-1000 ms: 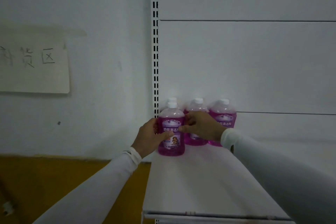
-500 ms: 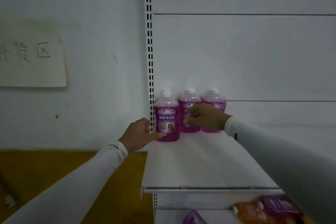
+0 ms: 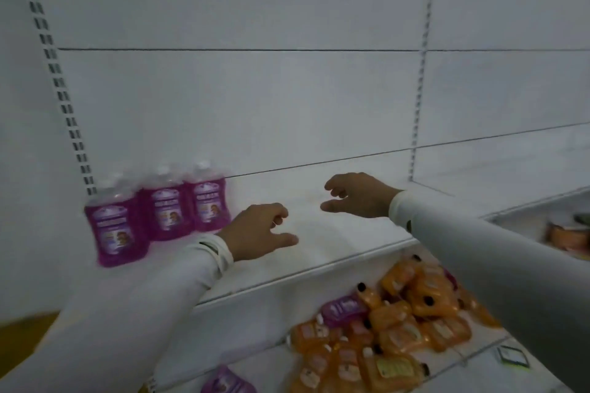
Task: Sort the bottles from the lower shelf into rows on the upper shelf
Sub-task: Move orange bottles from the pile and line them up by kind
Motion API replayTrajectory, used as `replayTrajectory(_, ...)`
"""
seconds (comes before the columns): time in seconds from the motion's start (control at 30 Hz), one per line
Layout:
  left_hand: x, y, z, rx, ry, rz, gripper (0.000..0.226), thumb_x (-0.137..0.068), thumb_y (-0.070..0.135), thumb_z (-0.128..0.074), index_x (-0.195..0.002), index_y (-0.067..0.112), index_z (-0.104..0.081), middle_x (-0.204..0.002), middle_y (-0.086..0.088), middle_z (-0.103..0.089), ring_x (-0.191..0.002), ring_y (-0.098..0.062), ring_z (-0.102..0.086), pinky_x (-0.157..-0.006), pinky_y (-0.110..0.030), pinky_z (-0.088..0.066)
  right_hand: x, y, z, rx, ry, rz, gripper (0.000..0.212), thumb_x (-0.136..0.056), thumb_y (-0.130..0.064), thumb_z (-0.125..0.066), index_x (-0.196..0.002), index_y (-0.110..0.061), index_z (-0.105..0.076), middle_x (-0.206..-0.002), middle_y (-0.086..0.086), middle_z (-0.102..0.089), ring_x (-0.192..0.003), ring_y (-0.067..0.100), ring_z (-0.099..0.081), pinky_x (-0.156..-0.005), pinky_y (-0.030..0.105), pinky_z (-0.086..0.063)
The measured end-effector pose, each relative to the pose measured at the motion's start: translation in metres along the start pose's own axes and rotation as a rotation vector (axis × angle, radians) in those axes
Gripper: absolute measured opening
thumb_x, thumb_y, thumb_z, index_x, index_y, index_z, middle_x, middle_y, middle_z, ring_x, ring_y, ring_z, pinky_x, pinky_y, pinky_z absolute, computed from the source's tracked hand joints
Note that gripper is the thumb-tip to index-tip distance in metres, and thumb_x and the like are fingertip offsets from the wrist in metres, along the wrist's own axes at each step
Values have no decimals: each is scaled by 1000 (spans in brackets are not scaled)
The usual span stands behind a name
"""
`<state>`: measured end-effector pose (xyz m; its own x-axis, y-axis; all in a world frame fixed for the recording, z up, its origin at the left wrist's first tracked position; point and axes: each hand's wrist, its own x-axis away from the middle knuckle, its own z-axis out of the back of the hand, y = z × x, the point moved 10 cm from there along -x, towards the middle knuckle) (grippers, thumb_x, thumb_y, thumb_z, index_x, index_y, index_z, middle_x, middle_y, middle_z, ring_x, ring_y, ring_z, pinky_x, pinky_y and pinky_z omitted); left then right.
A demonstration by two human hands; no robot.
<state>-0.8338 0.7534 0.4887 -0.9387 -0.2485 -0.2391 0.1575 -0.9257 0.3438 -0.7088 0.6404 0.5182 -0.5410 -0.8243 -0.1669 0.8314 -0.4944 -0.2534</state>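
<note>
White upper shelf (image 3: 335, 252): purple bottles (image 3: 159, 210) left of empty, open left hand (image 3: 258, 233) and right hand (image 3: 357, 196). Next: reach down for the orange bottles (image 3: 399, 322) below.

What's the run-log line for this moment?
left hand: open, empty | right hand: open, empty | purple bottles: upright, upper shelf | orange bottles: piled, lower shelf

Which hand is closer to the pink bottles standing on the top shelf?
Left. The left hand hovers open just right of the pink bottles on the upper shelf, not touching them. The right hand is farther right, also open and empty.
</note>
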Motion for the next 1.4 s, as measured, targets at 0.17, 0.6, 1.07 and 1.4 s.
replayTrajectory(0.17, -61, 168, -95, 46, -81, -280, 53, -86, 47, -65, -127, 16, -54, -118, 2, -61, -105, -14, -58, -95, -32, -48, 100, 169, 42, 40, 61, -258, 59, -89, -54, -61, -136, -19, -52, -126, 0, -63, -109, 18, -59, -98, 34, -47)
replayTrajectory(0.6, -168, 476, -379, 73, -447, -740, 55, -84, 52, -62, -127, 21, -53, -118, 3, -59, -101, -14, -54, -88, -28, -47, 342, 516, 52, 59, 42, -878, 62, -89, -56, -59, -137, -18, -50, -129, 2, -60, -100, 18, -57, -83, 28, -43)
replayTrajectory(1.07, -294, 691, -592, 148, -681, -788, 55, -82, 49, -67, -126, 19, -54, -115, 1, -61, -101, -15, -58, -87, -29, -50, 455, 798, 62, -84, 106, -1156, 60, -87, -53, -64, -136, -22, -51, -127, -2, -62, -110, 18, -60, -97, 34, -49)
replayTrajectory(1.4, -406, 704, -714, 168, -650, -309, 53, -82, 46, -68, -124, 16, -56, -118, -5, -64, -102, -19, -61, -89, -32, -50, 376, 1009, 28, -134, -194, -768, 59, -91, -48, -61, -139, -15, -50, -129, 4, -61, -110, 22, -60, -95, 34, -49)
